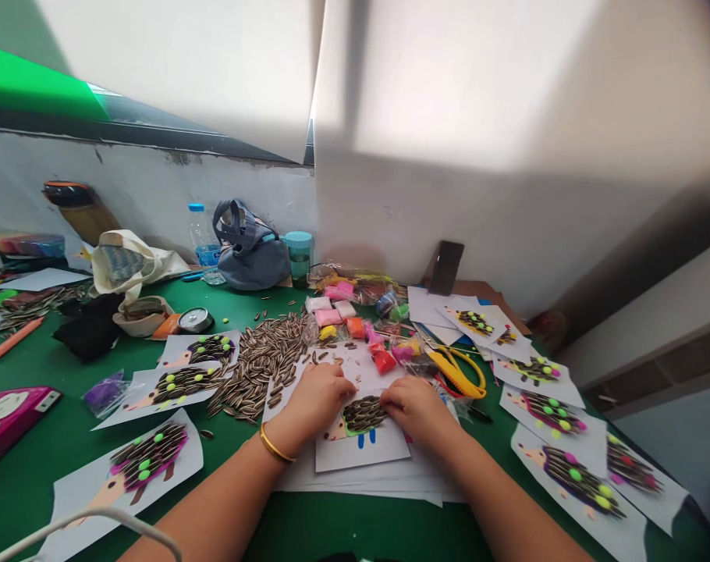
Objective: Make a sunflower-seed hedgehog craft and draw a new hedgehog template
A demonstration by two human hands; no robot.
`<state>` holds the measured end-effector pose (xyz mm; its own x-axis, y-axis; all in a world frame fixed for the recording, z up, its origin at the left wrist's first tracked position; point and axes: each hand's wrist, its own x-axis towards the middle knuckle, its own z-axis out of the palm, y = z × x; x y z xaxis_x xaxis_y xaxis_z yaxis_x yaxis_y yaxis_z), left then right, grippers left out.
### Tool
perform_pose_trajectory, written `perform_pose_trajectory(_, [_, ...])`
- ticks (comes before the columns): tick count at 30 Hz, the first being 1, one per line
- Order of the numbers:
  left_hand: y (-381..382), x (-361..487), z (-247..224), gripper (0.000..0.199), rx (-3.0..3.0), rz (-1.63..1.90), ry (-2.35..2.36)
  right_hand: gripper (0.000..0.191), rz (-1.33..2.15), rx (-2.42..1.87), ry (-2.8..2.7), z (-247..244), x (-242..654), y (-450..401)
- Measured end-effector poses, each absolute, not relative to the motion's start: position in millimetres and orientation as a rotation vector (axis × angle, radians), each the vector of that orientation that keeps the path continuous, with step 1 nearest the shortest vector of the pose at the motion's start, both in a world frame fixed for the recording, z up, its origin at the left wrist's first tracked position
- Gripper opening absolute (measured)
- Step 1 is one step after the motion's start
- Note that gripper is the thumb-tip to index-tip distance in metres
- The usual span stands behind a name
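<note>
A white card (360, 460) lies before me with a hedgehog whose back is covered in striped sunflower seeds (363, 414); it has a light green edge and blue legs. My left hand (317, 398) rests at the card's upper left, thumb apart from the other fingers and pointing at the seeds. On the opposite side, my right hand (417, 407) is closed in a pinch touching the hedgehog's right edge. Whatever is between those fingertips is hidden. Loose sunflower seeds (270, 355) are heaped beyond my left hand. Several white sheets (355, 485) lie beneath the card.
Seed hedgehog cards with coloured dots stand on both sides, one at left (179, 460) and one at right (612, 527). Packets of coloured clay (384, 361), yellow-handled scissors (460, 373) and a phone (447, 268) lie behind. A blue bag (253, 261) sits by the wall.
</note>
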<state>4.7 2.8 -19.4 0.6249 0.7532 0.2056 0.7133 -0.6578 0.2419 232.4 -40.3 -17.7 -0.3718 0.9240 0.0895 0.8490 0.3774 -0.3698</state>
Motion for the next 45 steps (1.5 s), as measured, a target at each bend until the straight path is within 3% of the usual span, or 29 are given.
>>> perform_pose_trajectory(20, [4.0, 4.0, -19.8, 0.021, 2.690, 0.367, 1.220, 0.005, 0.337, -1.687, -2.360, -10.2, 236.8, -43.8])
perform_pose_trajectory(34, [5.5, 3.8, -21.4, 0.021, 2.708, 0.326, 1.219, 0.010, 0.352, -1.618, -2.279, -8.9, 243.4, -45.7])
perform_pose_trajectory(40, [5.4, 3.4, -18.9, 0.024, 2.729, 0.314, 1.199, 0.021, 0.164, -1.658, -2.073, -0.2, 256.2, -49.8])
perform_pose_trajectory(45, [4.8, 3.3, -17.5, 0.024, 2.737, 0.326, 1.195, 0.018, 0.150, -1.580, -2.160, -10.0, 248.5, -63.7])
